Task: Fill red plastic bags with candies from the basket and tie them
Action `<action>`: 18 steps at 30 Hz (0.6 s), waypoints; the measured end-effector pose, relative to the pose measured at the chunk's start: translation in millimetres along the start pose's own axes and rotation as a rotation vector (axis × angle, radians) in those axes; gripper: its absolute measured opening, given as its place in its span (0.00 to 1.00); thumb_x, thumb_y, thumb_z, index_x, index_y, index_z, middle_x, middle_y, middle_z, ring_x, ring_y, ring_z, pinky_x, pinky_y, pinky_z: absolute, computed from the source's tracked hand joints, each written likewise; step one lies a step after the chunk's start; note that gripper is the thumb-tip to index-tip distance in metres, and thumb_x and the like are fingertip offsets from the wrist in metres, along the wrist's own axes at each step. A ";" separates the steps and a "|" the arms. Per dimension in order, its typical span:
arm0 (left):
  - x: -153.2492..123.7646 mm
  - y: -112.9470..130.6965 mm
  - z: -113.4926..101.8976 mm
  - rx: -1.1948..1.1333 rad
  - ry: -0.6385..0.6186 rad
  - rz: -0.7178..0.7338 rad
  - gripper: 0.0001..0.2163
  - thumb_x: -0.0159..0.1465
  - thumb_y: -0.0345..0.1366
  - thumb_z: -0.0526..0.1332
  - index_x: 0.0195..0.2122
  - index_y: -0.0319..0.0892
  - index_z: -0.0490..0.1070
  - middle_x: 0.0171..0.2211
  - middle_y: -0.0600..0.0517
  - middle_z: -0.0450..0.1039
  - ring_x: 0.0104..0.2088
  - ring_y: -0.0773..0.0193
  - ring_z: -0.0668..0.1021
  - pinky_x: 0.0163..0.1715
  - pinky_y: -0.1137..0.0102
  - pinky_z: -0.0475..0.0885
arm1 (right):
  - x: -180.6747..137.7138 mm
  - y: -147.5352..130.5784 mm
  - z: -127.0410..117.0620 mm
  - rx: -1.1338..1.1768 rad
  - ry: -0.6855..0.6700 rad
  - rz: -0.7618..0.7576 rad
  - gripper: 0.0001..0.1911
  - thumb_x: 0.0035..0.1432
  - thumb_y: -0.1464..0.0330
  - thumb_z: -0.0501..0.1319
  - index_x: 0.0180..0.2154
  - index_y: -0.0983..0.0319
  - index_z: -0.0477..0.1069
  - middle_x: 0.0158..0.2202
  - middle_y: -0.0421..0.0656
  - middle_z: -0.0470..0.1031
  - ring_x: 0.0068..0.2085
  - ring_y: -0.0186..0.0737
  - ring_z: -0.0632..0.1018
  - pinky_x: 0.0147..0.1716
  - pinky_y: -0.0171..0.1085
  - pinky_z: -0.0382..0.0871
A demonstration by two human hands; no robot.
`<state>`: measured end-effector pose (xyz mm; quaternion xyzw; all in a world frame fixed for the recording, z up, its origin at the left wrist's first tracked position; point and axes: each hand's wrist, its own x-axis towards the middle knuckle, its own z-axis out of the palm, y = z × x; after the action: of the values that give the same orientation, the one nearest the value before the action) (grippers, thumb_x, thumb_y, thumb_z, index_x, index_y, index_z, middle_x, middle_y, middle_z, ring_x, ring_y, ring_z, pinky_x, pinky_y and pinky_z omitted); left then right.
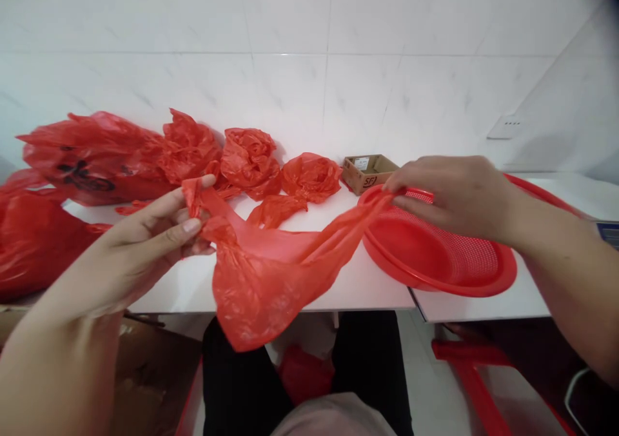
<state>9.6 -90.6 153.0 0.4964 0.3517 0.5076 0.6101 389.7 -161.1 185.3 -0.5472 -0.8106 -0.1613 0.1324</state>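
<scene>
A thin red plastic bag (271, 281) is stretched between my two hands, in front of the white table's edge. My left hand (164, 229) pinches one end of it between thumb and fingers. The opposite corner is gripped by the fingertips of my right hand (440, 194), which hovers over a red plastic basket (420, 262). The bag's middle sags toward my lap, and I cannot make out anything inside it. Perforated walls show on the basket, and its floor looks bare where visible.
Several bunched red bags (251, 162) line the wall, with a large full one (97, 158) at the far left. Behind the basket stands a small open cardboard box (370, 171). A brown carton (149, 371) sits below the table at left, a red stool (474, 365) at right.
</scene>
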 end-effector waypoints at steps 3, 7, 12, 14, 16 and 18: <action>-4.5 -1.9 -11.2 0.005 0.043 -0.070 0.21 0.58 0.19 0.63 0.53 0.34 0.73 0.40 0.39 0.78 0.33 0.56 0.81 0.28 0.68 0.79 | -1.0 1.1 -4.4 0.026 0.030 0.009 0.14 0.63 0.58 0.53 0.37 0.55 0.74 0.32 0.41 0.76 0.36 0.41 0.76 0.31 0.36 0.63; -7.0 -1.6 -19.1 0.174 0.042 -0.057 0.11 0.56 0.21 0.67 0.40 0.31 0.78 0.34 0.43 0.79 0.30 0.61 0.80 0.26 0.74 0.77 | -1.0 4.3 -10.4 0.010 0.079 0.015 0.15 0.63 0.56 0.54 0.37 0.55 0.75 0.31 0.40 0.76 0.33 0.39 0.76 0.30 0.35 0.62; -3.2 3.5 -2.4 0.172 -0.012 0.150 0.08 0.55 0.28 0.69 0.37 0.33 0.79 0.35 0.43 0.79 0.32 0.62 0.79 0.31 0.74 0.77 | 1.1 -3.3 -19.7 0.202 0.094 -0.018 0.09 0.62 0.61 0.57 0.39 0.55 0.75 0.35 0.38 0.78 0.33 0.36 0.77 0.33 0.36 0.67; -0.4 4.3 10.5 0.093 -0.080 0.227 0.12 0.56 0.31 0.69 0.41 0.33 0.78 0.43 0.41 0.78 0.39 0.59 0.79 0.38 0.71 0.77 | 4.4 -11.7 -23.6 0.331 0.105 -0.017 0.08 0.61 0.64 0.58 0.40 0.55 0.74 0.36 0.37 0.78 0.35 0.36 0.78 0.35 0.36 0.69; 1.8 2.5 24.8 0.030 -0.198 0.207 0.19 0.55 0.32 0.70 0.48 0.36 0.75 0.48 0.40 0.75 0.46 0.52 0.78 0.43 0.63 0.77 | 10.3 -23.3 -26.0 0.466 0.126 -0.037 0.07 0.61 0.66 0.58 0.40 0.57 0.74 0.37 0.38 0.78 0.37 0.36 0.78 0.37 0.36 0.70; 2.1 -2.4 40.4 0.012 -0.304 0.048 0.27 0.52 0.27 0.70 0.54 0.40 0.72 0.47 0.41 0.76 0.46 0.47 0.79 0.41 0.59 0.77 | 19.5 -38.7 -26.0 0.583 0.121 -0.097 0.07 0.61 0.68 0.58 0.40 0.58 0.73 0.39 0.39 0.78 0.39 0.35 0.78 0.39 0.35 0.71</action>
<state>48.5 -98.6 161.3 0.5794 0.2463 0.4390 0.6410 347.5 -168.7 212.2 -0.4360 -0.8386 0.0397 0.3241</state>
